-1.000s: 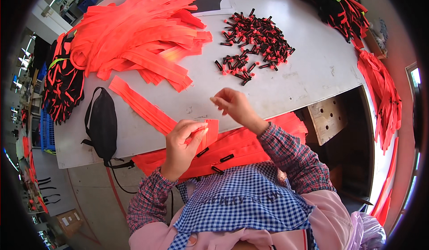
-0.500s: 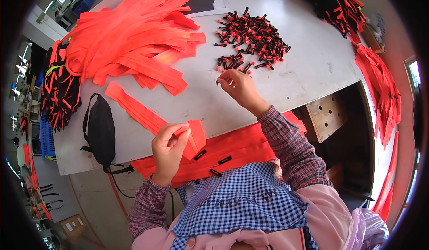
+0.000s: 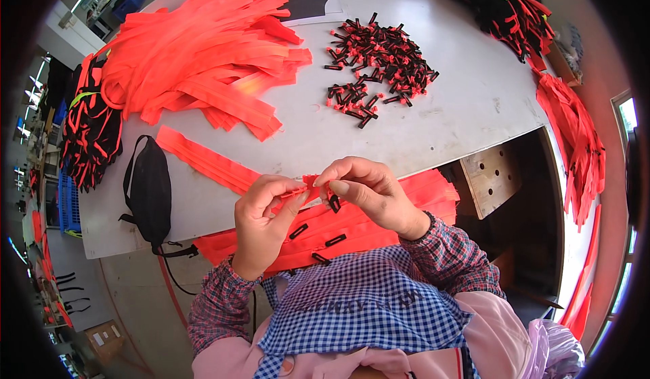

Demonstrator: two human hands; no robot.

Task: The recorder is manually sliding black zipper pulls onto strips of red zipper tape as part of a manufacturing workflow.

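Observation:
My left hand (image 3: 265, 223) pinches the end of an orange-red zipper tape (image 3: 206, 162), whose length trails to the left over the white table. Close beside it, my right hand (image 3: 376, 196) holds a small zipper slider by thumb and fingers. The slider's black pull tab (image 3: 334, 203) hangs below the fingertips. The two hands nearly meet at the tape's end, and fingers hide how slider and tape touch. Under my hands, more orange-red zipper tapes (image 3: 426, 193) lie across my lap at the table edge, with several black pull tabs (image 3: 335, 240) on them.
Farther off, a heap of zipper sliders (image 3: 382, 60) with black tabs lies on the white table (image 3: 474, 101). A big pile of orange-red tapes (image 3: 196, 47) is at the left, near a black pouch (image 3: 150, 193). Bundled black-and-red strips (image 3: 84, 135) hang over the left edge. An open compartment (image 3: 521, 196) is at right.
My right hand has come from the slider heap back to my left hand, carrying a slider. The tape's end, in view before, is now mostly behind fingers.

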